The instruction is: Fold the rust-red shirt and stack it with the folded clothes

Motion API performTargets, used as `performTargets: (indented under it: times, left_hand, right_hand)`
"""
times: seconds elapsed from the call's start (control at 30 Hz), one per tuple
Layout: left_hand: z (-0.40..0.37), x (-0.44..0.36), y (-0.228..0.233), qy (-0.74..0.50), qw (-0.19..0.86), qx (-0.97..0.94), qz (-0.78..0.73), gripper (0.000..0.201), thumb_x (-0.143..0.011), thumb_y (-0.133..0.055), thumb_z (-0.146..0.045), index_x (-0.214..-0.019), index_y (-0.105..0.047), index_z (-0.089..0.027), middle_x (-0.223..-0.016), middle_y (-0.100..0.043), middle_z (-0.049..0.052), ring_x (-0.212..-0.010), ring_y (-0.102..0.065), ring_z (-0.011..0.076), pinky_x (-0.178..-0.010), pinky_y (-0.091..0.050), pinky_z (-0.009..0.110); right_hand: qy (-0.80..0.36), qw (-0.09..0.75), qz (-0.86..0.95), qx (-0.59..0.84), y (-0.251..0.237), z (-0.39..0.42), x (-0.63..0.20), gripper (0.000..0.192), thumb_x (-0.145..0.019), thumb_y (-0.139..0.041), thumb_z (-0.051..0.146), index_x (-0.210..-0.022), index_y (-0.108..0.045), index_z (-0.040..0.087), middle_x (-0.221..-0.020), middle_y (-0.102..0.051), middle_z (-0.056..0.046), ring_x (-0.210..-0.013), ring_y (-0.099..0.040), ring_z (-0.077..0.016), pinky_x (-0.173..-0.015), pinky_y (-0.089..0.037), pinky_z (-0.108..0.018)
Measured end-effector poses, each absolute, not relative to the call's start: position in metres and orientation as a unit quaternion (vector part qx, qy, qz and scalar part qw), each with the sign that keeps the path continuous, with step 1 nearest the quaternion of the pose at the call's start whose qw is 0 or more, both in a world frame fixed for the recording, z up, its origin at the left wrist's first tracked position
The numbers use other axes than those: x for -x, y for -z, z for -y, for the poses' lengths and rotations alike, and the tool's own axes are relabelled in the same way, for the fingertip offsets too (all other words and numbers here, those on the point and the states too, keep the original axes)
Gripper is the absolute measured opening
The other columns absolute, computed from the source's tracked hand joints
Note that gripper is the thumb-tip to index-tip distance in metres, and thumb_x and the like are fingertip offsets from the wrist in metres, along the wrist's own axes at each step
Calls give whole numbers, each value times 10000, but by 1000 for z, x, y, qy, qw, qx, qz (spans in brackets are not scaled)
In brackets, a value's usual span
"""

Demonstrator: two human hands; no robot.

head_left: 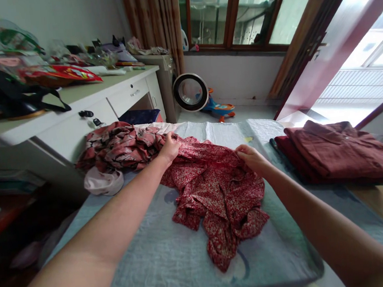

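On bed (175,270), centre: red floral garment (215,190) lies crumpled. Left hand (169,149) and right hand (251,157) fingers pinched on its far edge. I judge: spreading step; next, pull edge taut, flatten.

Both arms reach forward (bare), left hand (169,149) and right hand (252,158) pinched closed.

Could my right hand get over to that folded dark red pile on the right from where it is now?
Probably yes: the right hand grips the red floral garment, and only bare blanket separates it from the folded dark red pile.
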State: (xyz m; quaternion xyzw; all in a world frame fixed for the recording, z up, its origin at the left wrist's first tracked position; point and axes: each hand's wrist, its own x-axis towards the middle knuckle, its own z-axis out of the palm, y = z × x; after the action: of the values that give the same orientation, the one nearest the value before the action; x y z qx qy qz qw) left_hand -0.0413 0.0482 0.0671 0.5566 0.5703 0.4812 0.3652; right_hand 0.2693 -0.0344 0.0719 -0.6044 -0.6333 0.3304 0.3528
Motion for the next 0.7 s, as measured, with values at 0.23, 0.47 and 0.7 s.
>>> performTargets:
  times: [0.23,0.47,0.7]
  left_hand:
    - [-38,48,-67,-425,518,-562,-485,341,-618,-744,-393,-811,-728,-112,-778,-713,61,-710,-611,161,-752,-471,298]
    - [-28,64,-76,-334,488,-635,-497,530,-531,-841,-350,-1011,-737,-151,-975,-743,82,-856,-667,212,-830,-485,321]
    - [-32,67,-72,-285,358,-738,-495,408,-578,-736,-321,-950,-752,-156,-918,-738,48,-870,-665,240,-795,-481,300]
  right_hand:
    - [-292,294,665,622,-86,38,-266,289,-704,-682,359,-927,-579,207,-669,-551,23,-587,-460,-118,-522,-337,-227]
    - [-104,299,663,678,-93,27,-296,103,-626,-530,129,-679,-599,183,-678,-585,-14,-646,-495,-143,-612,-373,-260]
    - [-495,423,466,599,-103,34,-312,122,-648,-598,175,-768,-586,184,-601,-553,15,-515,-497,-116,-513,-400,-240]
